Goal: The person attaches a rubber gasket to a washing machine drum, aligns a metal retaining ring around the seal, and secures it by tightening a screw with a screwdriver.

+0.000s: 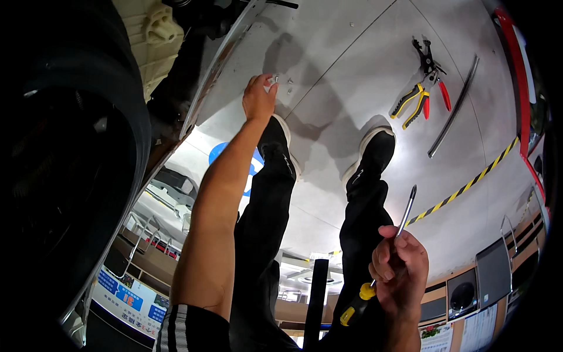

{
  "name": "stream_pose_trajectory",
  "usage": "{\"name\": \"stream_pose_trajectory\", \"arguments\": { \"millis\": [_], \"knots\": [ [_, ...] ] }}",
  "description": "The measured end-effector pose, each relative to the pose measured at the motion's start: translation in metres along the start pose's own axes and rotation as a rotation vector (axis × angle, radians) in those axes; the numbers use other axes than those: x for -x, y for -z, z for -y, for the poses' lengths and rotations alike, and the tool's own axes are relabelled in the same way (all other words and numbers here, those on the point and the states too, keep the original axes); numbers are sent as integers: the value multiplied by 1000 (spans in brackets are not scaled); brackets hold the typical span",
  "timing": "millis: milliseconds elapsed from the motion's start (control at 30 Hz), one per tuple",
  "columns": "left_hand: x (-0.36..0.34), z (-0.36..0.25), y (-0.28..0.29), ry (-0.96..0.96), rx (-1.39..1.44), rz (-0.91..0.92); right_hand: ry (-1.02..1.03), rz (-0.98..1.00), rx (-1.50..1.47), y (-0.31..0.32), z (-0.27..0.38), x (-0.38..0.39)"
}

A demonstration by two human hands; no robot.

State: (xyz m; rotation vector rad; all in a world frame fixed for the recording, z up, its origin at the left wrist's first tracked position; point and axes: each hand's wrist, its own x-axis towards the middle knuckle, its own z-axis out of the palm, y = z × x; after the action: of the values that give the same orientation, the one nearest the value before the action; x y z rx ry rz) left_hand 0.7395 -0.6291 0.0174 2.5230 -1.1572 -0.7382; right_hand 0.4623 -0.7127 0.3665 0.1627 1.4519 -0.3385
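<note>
My right hand [401, 267] is wrapped around a screwdriver [408, 210], its metal shaft pointing up and away and its yellow-and-black handle trailing below the fingers. Stretched out ahead over the pale floor, my left hand [258, 98] has thumb and fingers pinched together at a small whitish, shiny piece [272, 83], too small to name. Just right of these fingertips lie a few tiny light-coloured bits [290, 85] on the floor.
At the right lie pliers with yellow-and-black grips [415, 105], a black-headed tool with red handles [444, 95] and a dark curved strip [454, 111]. A large black tyre [132, 105] fills the left. Black-and-yellow tape [463, 189] crosses the floor. My shoes [378, 145] stand below.
</note>
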Motion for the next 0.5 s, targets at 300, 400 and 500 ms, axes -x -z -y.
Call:
{"name": "stream_pose_trajectory", "arguments": {
  "millis": [300, 400, 500],
  "knots": [
    [-26, -6, -4, -37, -154, 234, -28, 68, -24, 0, 3, 1],
    [-11, -5, 6, -11, -12, 195, -49, 122, 56, 1, 3, -1],
    [28, -10, 32, 242, 247, 314, -112, 177, 147, 3, -3, -4]
  ]
}}
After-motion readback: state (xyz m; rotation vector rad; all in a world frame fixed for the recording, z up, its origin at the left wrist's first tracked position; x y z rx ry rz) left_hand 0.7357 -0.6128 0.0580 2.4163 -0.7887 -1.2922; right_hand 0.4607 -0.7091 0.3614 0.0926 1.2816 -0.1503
